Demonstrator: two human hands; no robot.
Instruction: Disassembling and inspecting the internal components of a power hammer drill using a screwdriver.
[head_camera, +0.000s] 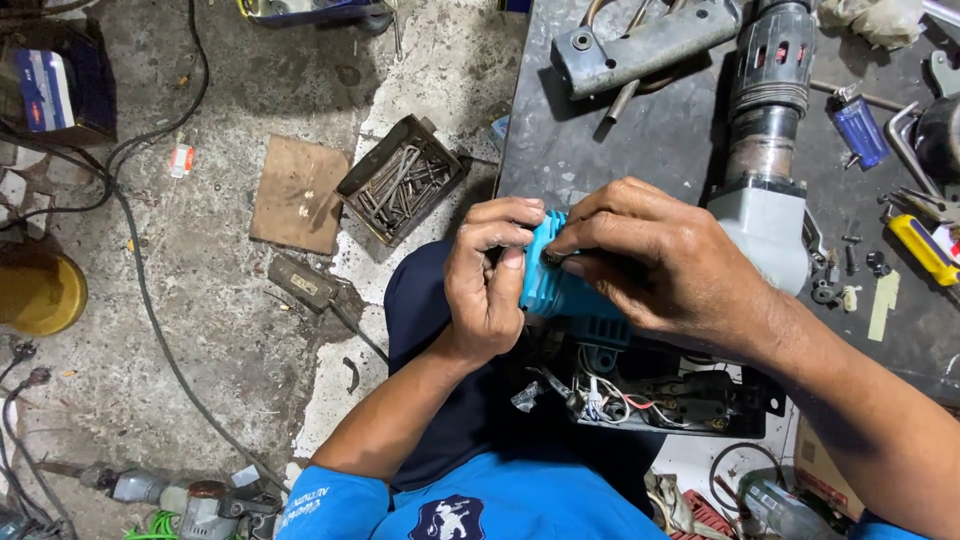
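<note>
Clearly I am mid-disassembly: my left hand (490, 285) clenches the teal tool housing (560, 295) held over my lap, my right hand (655, 260) pinches at its end cap. Below my fingers the black handle shell (690, 400) lies open, wires exposed; reassembly remains.

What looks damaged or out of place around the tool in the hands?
The teal power tool held by the left hand and right hand is opened: its black handle part lies uncovered, with loose wires showing. Small screws lie scattered on the metal table.
</note>
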